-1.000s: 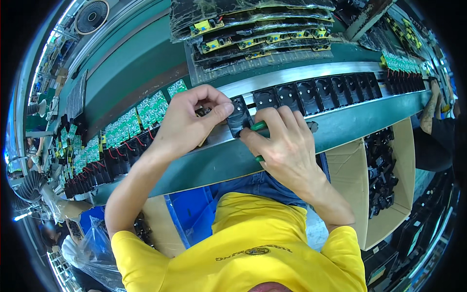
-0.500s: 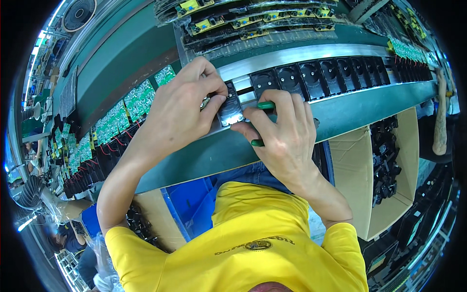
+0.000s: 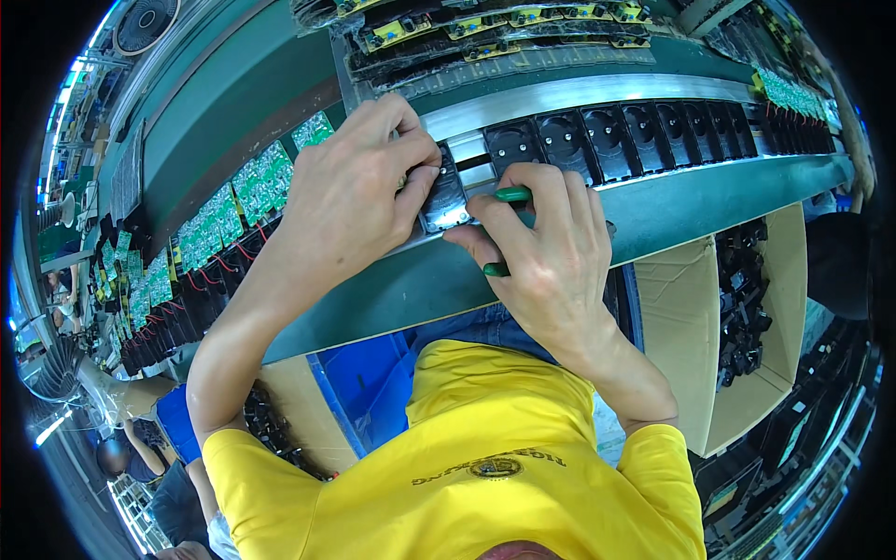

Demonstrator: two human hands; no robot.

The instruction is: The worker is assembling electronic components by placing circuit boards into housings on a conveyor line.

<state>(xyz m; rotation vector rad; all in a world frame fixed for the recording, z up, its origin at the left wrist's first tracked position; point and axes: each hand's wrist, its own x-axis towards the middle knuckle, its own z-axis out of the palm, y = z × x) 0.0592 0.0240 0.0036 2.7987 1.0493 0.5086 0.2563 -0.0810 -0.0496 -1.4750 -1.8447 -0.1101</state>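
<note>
My left hand [image 3: 359, 191] grips a small black socket part [image 3: 446, 194] with thumb and fingers, holding it on the metal rail [image 3: 523, 98] at the left end of a row of black socket modules [image 3: 616, 140]. My right hand [image 3: 551, 247] is closed around a green-handled tool [image 3: 511, 195], whose handle shows above and below my fingers, right beside the black part. The tool's tip is hidden by my fingers.
Green circuit boards with black parts [image 3: 201, 238] line the belt to the left. Boards with yellow components [image 3: 485, 28] lie beyond the rail. A cardboard box of black parts [image 3: 742, 308] stands at my right, a blue bin [image 3: 369, 383] below the bench edge. Another person [image 3: 140, 448] sits lower left.
The view has shifted, so hands and rail sit higher and larger in frame. Both hands stay together on the black part, my left now pressing it onto the rail's left end.
</note>
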